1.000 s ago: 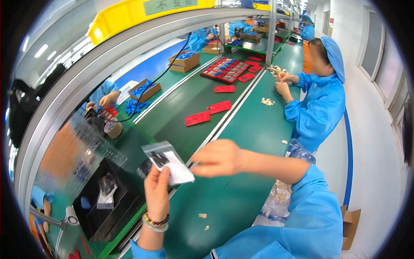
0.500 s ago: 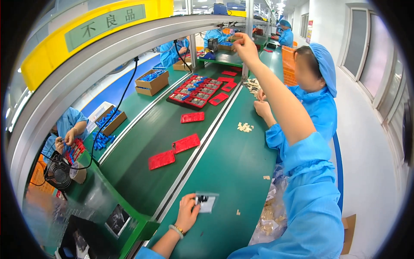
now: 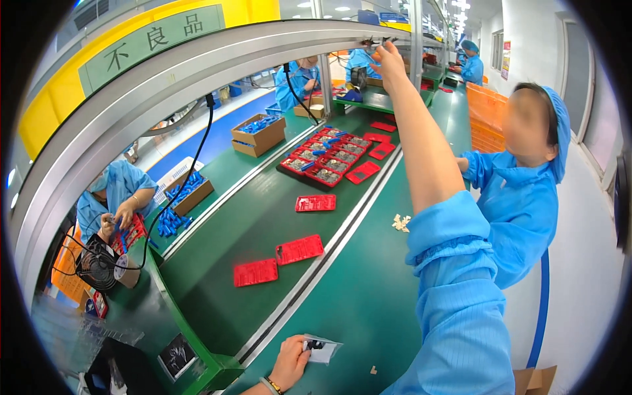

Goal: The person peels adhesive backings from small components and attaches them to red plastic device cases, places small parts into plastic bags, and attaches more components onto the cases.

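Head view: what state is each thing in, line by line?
Left hand: closed on clear bag
Clear bag: gripped at its left end; seal unclear
Right hand: raised near metal rail; grip unclear
Cardboard box: open, filled with blue pieces
Red compartmented trays: loaded with silvery pieces, blue pieces
Loose red trays: lying flat
Black fan: spinning or stopped unclear

The view came from the person's own head, through the left one of two fisheye cameras worn side by side. It looked forward and down along the green desk [image 3: 355,296], which ran from near to far, upright and unmirrored. The blue right sleeve [image 3: 454,296] stood close to the lens; the left hand [image 3: 290,361] lay near, at the lower edge, and the right hand [image 3: 387,62] appeared farther off. A metal rail [image 3: 197,62] bowed across the left, its line bent by the wide lens, while the white wall [image 3: 530,49] closed the right side.
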{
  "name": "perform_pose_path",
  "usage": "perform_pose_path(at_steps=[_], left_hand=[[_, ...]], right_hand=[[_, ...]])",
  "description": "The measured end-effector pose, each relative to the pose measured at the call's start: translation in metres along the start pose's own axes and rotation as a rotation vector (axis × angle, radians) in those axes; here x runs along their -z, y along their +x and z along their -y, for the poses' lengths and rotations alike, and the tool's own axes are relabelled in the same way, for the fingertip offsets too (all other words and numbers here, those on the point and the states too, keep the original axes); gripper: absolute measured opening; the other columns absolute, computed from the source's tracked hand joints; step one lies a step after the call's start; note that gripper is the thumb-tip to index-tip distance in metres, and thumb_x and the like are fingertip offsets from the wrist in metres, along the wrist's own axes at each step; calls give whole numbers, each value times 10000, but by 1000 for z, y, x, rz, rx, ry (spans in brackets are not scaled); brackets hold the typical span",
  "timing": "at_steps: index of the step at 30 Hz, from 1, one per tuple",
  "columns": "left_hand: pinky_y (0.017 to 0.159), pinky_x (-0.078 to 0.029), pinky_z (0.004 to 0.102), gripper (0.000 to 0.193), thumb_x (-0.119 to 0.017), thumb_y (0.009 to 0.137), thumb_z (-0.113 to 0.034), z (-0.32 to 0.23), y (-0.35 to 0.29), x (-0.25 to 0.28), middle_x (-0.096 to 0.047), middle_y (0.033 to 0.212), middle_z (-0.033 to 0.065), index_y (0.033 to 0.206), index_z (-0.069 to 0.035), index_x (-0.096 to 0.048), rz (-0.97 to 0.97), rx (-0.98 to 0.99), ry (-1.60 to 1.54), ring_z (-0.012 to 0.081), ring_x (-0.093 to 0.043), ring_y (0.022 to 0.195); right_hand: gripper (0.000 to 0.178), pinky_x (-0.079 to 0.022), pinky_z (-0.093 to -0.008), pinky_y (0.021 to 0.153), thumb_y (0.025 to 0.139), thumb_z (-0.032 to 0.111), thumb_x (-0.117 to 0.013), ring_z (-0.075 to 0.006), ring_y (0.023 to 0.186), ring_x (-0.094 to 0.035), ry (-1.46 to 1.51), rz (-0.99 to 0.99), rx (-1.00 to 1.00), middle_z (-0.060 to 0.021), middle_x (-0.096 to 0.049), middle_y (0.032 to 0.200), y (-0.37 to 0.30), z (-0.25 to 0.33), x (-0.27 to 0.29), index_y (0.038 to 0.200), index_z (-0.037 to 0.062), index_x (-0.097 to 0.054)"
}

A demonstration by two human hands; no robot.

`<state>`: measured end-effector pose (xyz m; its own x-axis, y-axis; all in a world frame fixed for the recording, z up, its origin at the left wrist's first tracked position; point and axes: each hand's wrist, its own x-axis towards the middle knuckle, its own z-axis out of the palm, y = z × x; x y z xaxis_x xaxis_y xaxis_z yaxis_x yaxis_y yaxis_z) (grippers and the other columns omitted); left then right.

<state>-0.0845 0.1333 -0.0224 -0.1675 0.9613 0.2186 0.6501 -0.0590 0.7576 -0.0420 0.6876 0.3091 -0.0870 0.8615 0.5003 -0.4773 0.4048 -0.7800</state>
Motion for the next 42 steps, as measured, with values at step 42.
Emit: perform_pose_path(at_steps=[42], left_hand=[[984, -325, 436, 138, -579, 823, -74, -11, 23, -22, -492, 1193, 186, 933, -3, -536, -183, -50, 101, 356, -445, 1164]], right_hand=[[180, -486, -286, 585, 916, 244, -584, -132, 658, -570, -276, 195, 213, -33, -632, 835, 20, -14, 54, 935, 65, -592]])
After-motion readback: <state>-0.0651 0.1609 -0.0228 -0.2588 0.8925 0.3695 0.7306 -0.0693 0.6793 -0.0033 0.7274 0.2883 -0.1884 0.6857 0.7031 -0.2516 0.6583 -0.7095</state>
